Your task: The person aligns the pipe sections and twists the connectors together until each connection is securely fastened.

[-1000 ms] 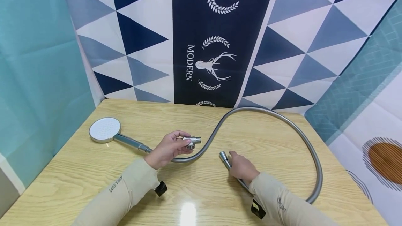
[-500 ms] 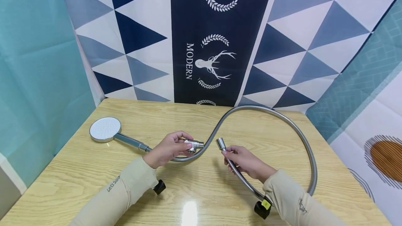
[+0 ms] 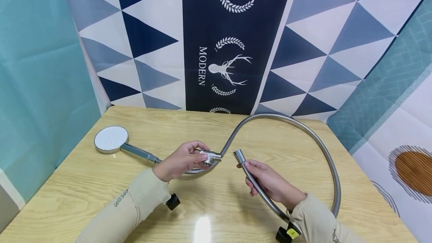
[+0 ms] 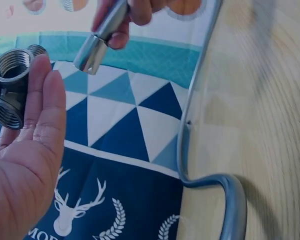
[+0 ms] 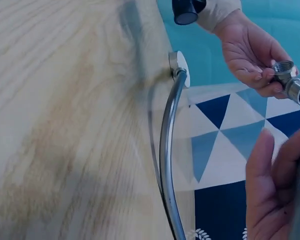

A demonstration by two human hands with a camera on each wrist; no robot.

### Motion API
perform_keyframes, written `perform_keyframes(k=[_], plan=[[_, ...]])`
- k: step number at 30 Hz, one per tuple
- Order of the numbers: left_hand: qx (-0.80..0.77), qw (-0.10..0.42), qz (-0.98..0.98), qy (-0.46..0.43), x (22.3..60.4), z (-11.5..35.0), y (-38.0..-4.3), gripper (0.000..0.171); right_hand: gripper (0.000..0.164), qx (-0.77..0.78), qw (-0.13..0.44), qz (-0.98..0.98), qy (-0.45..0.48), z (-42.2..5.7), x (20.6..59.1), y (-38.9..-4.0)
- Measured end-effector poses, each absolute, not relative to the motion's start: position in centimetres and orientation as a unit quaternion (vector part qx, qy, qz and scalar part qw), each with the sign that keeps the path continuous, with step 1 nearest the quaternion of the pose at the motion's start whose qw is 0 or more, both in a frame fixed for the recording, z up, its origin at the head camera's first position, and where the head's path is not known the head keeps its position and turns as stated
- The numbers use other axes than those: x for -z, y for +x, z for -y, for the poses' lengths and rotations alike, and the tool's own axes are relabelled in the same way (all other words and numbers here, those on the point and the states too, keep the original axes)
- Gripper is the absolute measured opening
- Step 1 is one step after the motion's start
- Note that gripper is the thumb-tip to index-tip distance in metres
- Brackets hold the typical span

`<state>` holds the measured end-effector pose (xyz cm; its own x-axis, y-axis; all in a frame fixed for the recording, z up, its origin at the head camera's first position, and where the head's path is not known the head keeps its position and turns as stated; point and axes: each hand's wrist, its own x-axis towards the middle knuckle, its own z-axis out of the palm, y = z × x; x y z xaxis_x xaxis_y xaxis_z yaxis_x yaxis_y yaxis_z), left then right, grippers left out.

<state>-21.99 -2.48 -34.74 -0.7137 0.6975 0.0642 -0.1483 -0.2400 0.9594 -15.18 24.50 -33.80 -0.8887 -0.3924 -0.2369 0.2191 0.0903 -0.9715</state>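
My left hand (image 3: 185,160) pinches a silver threaded tee fitting (image 3: 210,157) above the table, its threaded outlet pointing right. In the left wrist view, two threaded openings of the tee fitting (image 4: 11,67) face the camera. Opposite it, my right hand (image 3: 270,181) grips the grey shower hose (image 3: 261,194) just below its chrome end nut (image 3: 239,156). The nut tilts up and left, with a gap between it and the fitting. From the right hand the hose loops over the table and back to the shower head (image 3: 111,139) at the left.
The wooden table (image 3: 216,205) carries the hose loop, which reaches its back edge. A patterned cloth (image 3: 152,40) hangs behind the table, and a teal cloth (image 3: 40,78) covers the left side. Each wrist wears a black camera (image 3: 173,201).
The right hand has picked up the hose end, raised it from the table, and shifted slightly right. The left hand has moved the tee fitting a little to the right.
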Motion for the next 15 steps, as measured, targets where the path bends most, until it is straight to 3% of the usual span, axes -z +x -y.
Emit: perform_keyframes(k=[5,8,15], plan=[[-0.744,0.324,-0.53,0.248,34.2,2.8,-21.5,0.013,0.057,0.634,0.16,-0.756,-0.009,-23.3,33.7,-14.4],[-0.735,0.343,-0.53,0.248,33.8,3.0,-21.2,0.013,0.056,0.609,0.131,-0.782,-0.026,-22.5,33.6,-13.7],[-0.722,0.348,-0.548,0.241,33.3,3.6,-21.0,0.01,0.05,0.587,0.142,-0.79,-0.11,-22.0,34.1,-12.6]])
